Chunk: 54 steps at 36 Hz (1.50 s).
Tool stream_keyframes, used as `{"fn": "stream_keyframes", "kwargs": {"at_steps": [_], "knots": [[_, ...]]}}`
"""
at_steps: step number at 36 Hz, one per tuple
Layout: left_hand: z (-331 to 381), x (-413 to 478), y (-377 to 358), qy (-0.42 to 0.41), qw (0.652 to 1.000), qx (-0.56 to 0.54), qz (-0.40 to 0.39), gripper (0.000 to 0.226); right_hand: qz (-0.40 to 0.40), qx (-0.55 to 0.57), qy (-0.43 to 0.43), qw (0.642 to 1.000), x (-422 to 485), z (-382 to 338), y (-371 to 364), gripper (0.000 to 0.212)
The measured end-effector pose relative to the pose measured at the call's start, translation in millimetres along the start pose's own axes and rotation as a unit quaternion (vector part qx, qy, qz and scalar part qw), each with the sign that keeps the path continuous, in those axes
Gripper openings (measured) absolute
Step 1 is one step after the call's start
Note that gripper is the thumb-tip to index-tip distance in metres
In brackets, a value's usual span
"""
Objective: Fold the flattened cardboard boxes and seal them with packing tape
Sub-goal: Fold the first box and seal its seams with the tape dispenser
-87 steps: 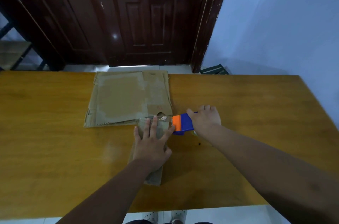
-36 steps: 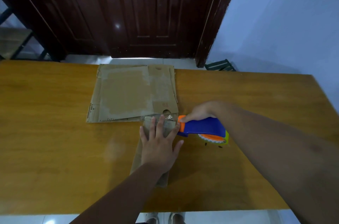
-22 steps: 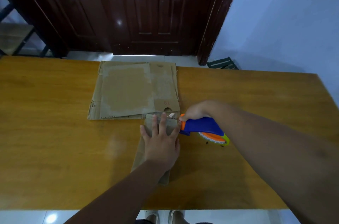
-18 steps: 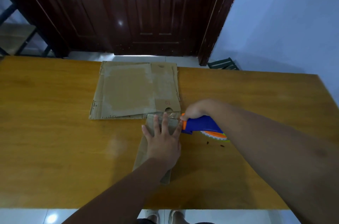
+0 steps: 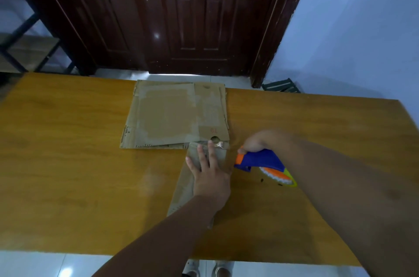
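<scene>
A narrow flattened cardboard box (image 5: 184, 186) lies on the wooden table (image 5: 68, 163), running towards me. My left hand (image 5: 209, 174) presses flat on it with straight, spread fingers. A crumpled bit of tape (image 5: 219, 145) sits at the box's far end, by my fingertips. My right hand (image 5: 256, 144) grips the blue and orange tape dispenser (image 5: 260, 162), just right of the box's far end and apart from it. A stack of larger flattened boxes (image 5: 174, 117) lies beyond, touching the narrow box.
A dark wooden door (image 5: 181, 15) stands behind the table, with a blue wall to the right. A metal shelf (image 5: 22, 49) is at the far left. My shoes (image 5: 204, 270) show below the table's near edge.
My right hand has drawn the dispenser a little to the right, away from the box's edge. My left hand stays pressed flat on the narrow box.
</scene>
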<state>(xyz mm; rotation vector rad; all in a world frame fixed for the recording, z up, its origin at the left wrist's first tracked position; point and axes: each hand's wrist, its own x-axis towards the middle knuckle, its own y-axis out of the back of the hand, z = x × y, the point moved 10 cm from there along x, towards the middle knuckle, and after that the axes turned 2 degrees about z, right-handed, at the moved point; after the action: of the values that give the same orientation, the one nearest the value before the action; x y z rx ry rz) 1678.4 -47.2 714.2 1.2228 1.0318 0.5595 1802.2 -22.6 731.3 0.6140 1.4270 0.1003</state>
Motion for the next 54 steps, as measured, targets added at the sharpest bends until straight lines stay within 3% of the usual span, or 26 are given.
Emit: {"fn": "stream_keyframes", "kwargs": {"at_steps": [5, 9, 14, 18, 24, 27, 30, 33, 38, 42, 45, 48, 54], "knots": [[-1, 1, -1, 0.0, 1.0, 0.008, 0.002, 0.038, 0.016, 0.141, -0.019, 0.99, -13, 24, 13, 0.041], [-1, -1, 1, 0.004, 1.0, -0.001, 0.014, 0.039, 0.038, 0.303, -0.023, 0.952, -22, 42, 14, 0.045], [-1, -3, 7, -0.003, 0.999, -0.015, 0.032, 0.043, 0.108, 0.471, 0.004, 0.875, -30, 64, 16, 0.052], [-9, -14, 26, -0.014, 0.986, -0.116, 0.115, 0.051, 0.145, 0.584, 0.049, 0.797, -36, 73, 21, 0.051], [-42, -33, 75, 0.054, 0.9, -0.338, 0.272, 0.032, 0.135, 0.681, 0.108, 0.711, -46, 77, 22, 0.048], [-47, -29, 94, 0.066, 0.834, -0.481, 0.262, 0.029, 0.129, 0.704, 0.112, 0.689, -48, 77, 19, 0.049], [-26, -16, 102, 0.042, 0.73, -0.668, 0.138, 0.039, 0.133, 0.703, 0.125, 0.687, -51, 70, 20, 0.051], [-3, -7, 93, 0.063, 0.666, -0.743, 0.014, 0.039, 0.135, 0.696, 0.144, 0.69, -53, 63, 22, 0.05], [-1, -3, 90, 0.11, 0.599, -0.793, -0.01, 0.016, 0.134, 0.677, 0.158, 0.706, -56, 50, 27, 0.047], [10, -9, 72, 0.196, 0.493, -0.841, -0.102, 0.029, 0.124, 0.656, 0.179, 0.723, -56, 42, 29, 0.053], [12, -13, 71, 0.211, 0.43, -0.866, -0.145, 0.042, 0.124, 0.64, 0.19, 0.734, -59, 40, 31, 0.05], [15, -11, 81, 0.17, 0.391, -0.889, -0.165, 0.037, 0.123, 0.618, 0.186, 0.754, -60, 40, 31, 0.056], [1, -2, 82, 0.218, 0.392, -0.887, -0.107, 0.009, 0.123, 0.57, 0.201, 0.787, -64, 35, 32, 0.068]]}}
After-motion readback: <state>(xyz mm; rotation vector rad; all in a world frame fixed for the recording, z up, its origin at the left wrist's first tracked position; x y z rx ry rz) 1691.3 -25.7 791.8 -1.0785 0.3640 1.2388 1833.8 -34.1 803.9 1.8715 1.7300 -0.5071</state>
